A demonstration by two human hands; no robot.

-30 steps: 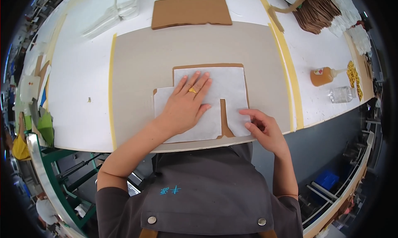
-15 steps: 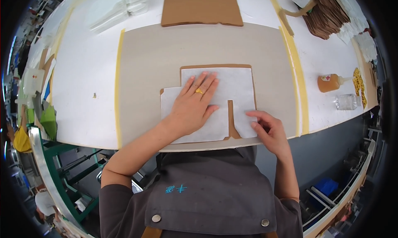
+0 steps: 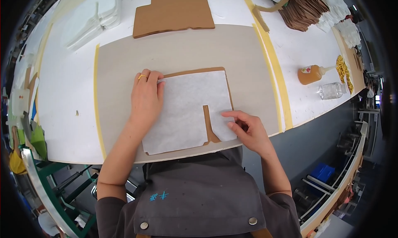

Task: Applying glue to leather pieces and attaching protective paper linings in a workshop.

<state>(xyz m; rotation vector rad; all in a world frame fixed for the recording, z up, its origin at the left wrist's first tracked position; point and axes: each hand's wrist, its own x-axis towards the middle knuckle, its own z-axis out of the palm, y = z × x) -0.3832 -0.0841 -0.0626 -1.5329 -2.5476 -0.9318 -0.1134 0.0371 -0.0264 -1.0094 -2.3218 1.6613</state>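
A: Main thing, where?
B: White sheet (image 3: 182,109), flat on a brown piece (image 3: 208,126). Brown shows along the top and right edges and through a slot near the bottom. Both sit at the near part of a grey mat (image 3: 186,49).
A: Left hand?
B: Left hand (image 3: 146,95) is at the sheet's upper left, fingers bent at the edge, thumb close to the forefinger. Pinching or just pressing? Can't tell, fingertips partly hidden.
A: Right?
B: Right hand (image 3: 248,132) is at the sheet's lower right edge. Thumb and forefinger spread with a gap, other fingers curled.
A: Around them?
B: Mat's on a white table (image 3: 70,86), yellow tape (image 3: 99,105) down its left side. Brown panel (image 3: 174,14) at the far edge, white stack (image 3: 93,16) left of that. Right side: amber bottle (image 3: 310,74) with nozzle, clear bottle (image 3: 331,91) just beside it, brown pile (image 3: 304,10) farther back.
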